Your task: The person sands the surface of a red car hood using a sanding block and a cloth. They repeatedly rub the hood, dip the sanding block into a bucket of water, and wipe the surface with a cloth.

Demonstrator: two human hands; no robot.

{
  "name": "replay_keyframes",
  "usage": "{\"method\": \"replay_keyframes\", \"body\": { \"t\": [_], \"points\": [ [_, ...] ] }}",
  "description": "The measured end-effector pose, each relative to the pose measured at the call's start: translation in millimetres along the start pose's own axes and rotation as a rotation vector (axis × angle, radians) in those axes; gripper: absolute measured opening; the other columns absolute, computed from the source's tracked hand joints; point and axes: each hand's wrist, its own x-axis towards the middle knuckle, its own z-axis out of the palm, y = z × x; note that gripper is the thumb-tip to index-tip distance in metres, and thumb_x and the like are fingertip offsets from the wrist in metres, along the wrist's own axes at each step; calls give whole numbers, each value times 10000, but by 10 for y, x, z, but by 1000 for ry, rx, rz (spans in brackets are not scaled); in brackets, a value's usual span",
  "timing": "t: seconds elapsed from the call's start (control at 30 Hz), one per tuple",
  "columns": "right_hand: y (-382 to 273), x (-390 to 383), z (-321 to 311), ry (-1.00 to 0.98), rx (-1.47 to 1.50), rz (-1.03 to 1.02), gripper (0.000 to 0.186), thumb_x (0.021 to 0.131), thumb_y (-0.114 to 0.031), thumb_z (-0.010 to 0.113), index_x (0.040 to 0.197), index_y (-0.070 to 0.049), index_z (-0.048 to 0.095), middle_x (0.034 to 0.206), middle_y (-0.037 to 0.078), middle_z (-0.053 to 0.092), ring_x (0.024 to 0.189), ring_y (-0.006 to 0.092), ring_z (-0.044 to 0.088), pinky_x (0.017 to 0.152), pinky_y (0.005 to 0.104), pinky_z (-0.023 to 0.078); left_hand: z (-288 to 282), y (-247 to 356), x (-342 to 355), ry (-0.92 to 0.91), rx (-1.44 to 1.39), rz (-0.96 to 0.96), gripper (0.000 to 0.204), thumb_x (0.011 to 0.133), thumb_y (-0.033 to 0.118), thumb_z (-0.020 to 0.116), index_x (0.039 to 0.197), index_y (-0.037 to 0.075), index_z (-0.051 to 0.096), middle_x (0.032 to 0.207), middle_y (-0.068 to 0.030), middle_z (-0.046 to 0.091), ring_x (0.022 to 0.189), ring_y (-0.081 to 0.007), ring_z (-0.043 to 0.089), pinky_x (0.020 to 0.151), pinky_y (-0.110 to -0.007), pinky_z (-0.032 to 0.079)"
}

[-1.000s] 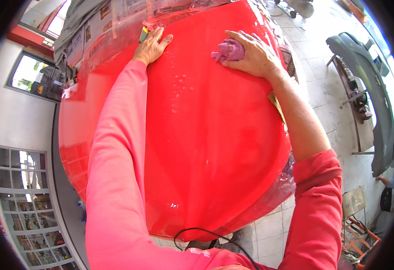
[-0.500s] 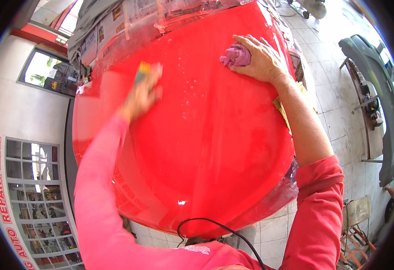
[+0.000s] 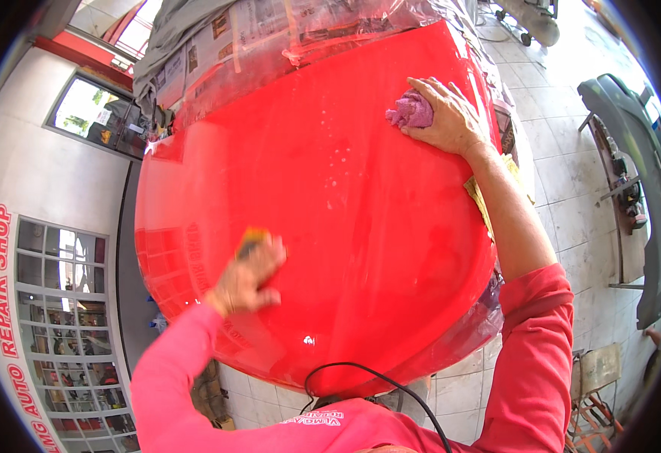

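A glossy red car hood (image 3: 361, 279) fills the middle, with a line of water drops down its centre. My left hand (image 3: 247, 275), slightly blurred, presses a yellow and dark grey sanding block (image 3: 253, 240) flat against the hood's near left part. Most of the block is under the fingers. Toward the far right corner of the hood, my right hand (image 3: 450, 119) rests with a bunched pink-purple cloth (image 3: 412, 110) gripped between thumb and fingers.
Paper and plastic masking (image 3: 232, 49) covers the car beyond the hood. A yellow cloth (image 3: 475, 198) hangs at the right edge, beside my forearm. A grey bumper (image 3: 640, 196) stands on a rack at right. One black cable (image 3: 391, 386) loops in front of me.
My left hand has slid the block from the far left part of the hood toward me. The right hand stays on its spot with the cloth; the whole view has shifted a little.
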Motion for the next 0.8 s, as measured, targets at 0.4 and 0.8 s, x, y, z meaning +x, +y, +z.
{"method": "replay_keyframes", "body": {
  "t": [0.4, 0.8],
  "points": [
    [3, 2, -113, -48, 43, 77, 905, 792, -506, 819, 1562, -165, 487, 1548, 132, 545, 1459, 323, 491, 1256, 451, 355, -40, -520, 2075, 262, -15, 52, 844, 1044, 612, 523, 1614, 10, 370, 1696, -215, 332, 1556, -387, 348, 1268, -472, 313],
    [-204, 43, 65, -7, 71, -17, 881, 795, -489, 818, 1551, -166, 501, 1551, 117, 553, 1477, 318, 472, 1233, 441, 391, -274, -1560, 2962, 301, -116, 97, 633, 1107, 433, 515, 1611, 64, 409, 1694, -186, 348, 1562, -323, 356, 1286, -419, 307]
  ]
}}
